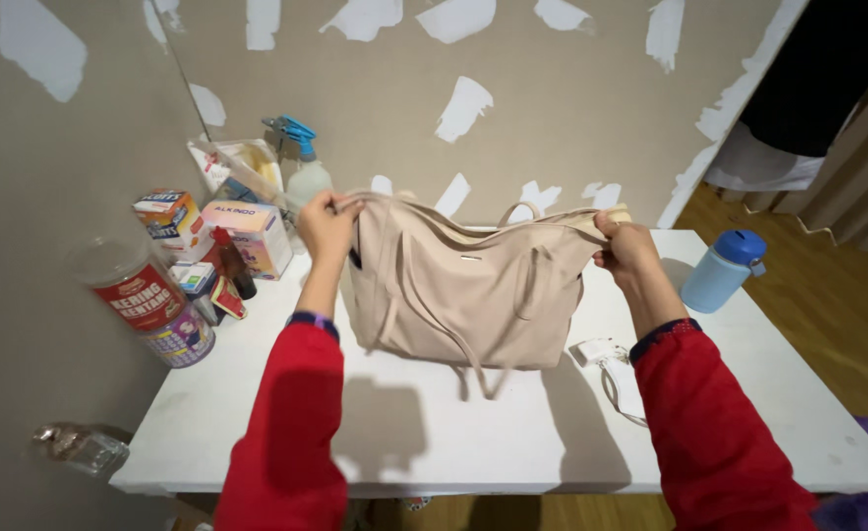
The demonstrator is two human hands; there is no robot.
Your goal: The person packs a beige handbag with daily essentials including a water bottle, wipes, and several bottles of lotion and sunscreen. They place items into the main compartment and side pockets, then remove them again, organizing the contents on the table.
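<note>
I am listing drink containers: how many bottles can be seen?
3: blue bottle at the table's right side, spray bottle behind the left hand, clear bottle on the floor. Others may be hidden.

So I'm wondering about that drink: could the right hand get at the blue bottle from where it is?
Probably yes. The blue bottle stands on the white table just beyond the right hand, with nothing between them. But the hand's fingers grip the beige bag, so it would have to let go.
</note>
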